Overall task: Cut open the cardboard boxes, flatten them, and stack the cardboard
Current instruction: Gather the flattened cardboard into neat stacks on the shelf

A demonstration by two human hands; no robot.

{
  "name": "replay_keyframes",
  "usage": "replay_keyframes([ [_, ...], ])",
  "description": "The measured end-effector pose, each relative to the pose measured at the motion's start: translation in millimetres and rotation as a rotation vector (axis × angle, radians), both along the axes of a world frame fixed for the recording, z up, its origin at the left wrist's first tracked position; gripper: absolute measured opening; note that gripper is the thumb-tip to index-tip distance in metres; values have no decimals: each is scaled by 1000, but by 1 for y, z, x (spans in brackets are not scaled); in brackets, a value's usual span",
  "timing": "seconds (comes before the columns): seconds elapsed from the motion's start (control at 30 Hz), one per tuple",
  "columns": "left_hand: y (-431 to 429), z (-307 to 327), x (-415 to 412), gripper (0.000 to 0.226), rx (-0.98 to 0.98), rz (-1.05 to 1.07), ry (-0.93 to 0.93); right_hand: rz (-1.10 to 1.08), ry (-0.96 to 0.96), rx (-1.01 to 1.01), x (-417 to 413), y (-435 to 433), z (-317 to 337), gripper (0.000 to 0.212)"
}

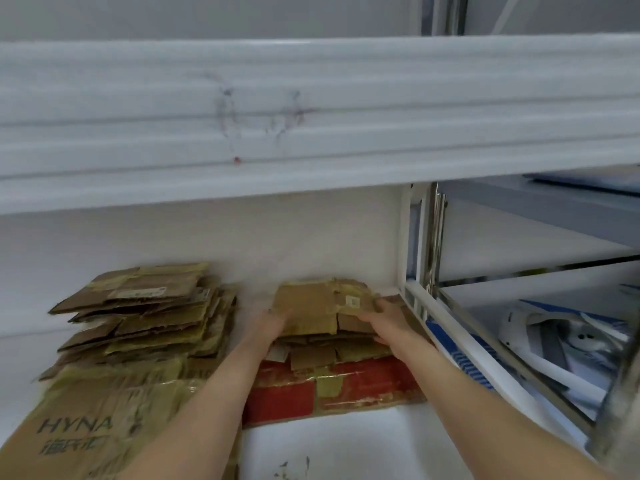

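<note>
A small stack of flattened brown cardboard (311, 306) lies on a red flattened box (346, 386) on the white floor under a shelf. My left hand (268, 323) holds the stack's left edge, fingers curled against its side. My right hand (388, 320) rests on the stack's right part, fingers spread flat over the top sheet. A taller pile of flattened cardboard (145, 313) stands to the left, on a large brown sheet printed HYNA (86, 420).
A thick white shelf board (311, 116) hangs overhead. A white wall (242, 237) is behind the stacks. On the right, a white and metal frame (426, 271) borders a rack holding papers and a white device (561, 337).
</note>
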State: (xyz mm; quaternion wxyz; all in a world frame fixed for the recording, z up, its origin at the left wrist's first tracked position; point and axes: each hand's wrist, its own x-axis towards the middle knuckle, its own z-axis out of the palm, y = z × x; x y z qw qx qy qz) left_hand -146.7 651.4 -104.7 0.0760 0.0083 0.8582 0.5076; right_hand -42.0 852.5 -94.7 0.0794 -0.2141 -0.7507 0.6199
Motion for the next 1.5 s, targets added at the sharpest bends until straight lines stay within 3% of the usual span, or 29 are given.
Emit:
replay_keyframes([
  [0.1,11,3,1,16,342,85,-77,-28,27,-65,-4,4,1,36],
  [0.2,20,19,10,11,460,104,-129,-135,17,100,-1,19,5,47],
  [0.3,20,29,27,18,272,-24,-242,-156,-70,414,9,35,7,50],
  [0.4,17,16,36,41,-2,-103,-208,-40,-250,502,16,33,-2,63],
  [0.53,22,8,43,60,279,-9,-294,-69,-140,417,19,21,-14,53],
  [0.67,22,21,47,29,539,59,-289,-143,-53,155,25,20,-14,54],
  [0.8,3,60,56,18,600,14,-150,-231,54,-58,35,9,8,64],
  [0.93,-59,98,70,31,504,-115,-166,-167,80,-254,48,-24,40,58],
  [1.07,-142,113,89,47,290,-36,-131,6,43,-194,58,-88,52,40],
  [1.2,-221,114,104,53,67,100,32,140,2,-133,62,-163,47,64],
  [1.27,-257,110,113,50,-13,120,68,152,-34,-64,66,-195,43,65],
  [1.4,-302,78,132,57,-102,145,-5,217,-178,271,79,-234,22,68],
  [1.5,-317,41,144,59,-295,162,-38,301,-258,402,90,-251,0,67],
])
